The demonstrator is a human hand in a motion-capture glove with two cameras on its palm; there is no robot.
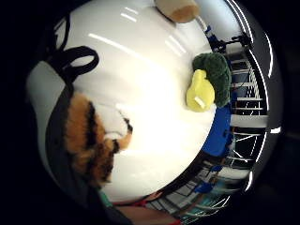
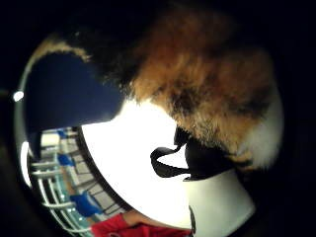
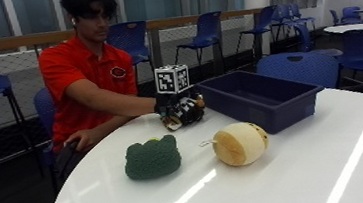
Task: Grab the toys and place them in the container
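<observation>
White and glossy, the round desk (image 3: 288, 171) carries the scene in the outside view: the gloved right hand (image 3: 181, 110) is raised just above it beside the near corner of the dark blue container (image 3: 261, 99), its fingers curled around a furry orange, black and white plush toy (image 3: 192, 111). Nearer the camera, a green plush toy (image 3: 152, 158) and a round tan plush toy (image 3: 240, 143) sit side by side on the desk, apart from the hand. The person's bare hand (image 3: 81, 139) rests at the desk's edge. In the little finger side palm view, the furry toy (image 1: 89, 140) lies close against the palm, above the desk (image 1: 150, 93); farther off, the green toy (image 1: 216, 71) shows a yellow part, and the tan toy (image 1: 178, 9) is at the rim. In the thumb side palm view, the furry toy (image 2: 207, 84) fills much of the picture, with the container's blue wall (image 2: 64, 94) next to it and the desk (image 2: 133, 158) beneath.
</observation>
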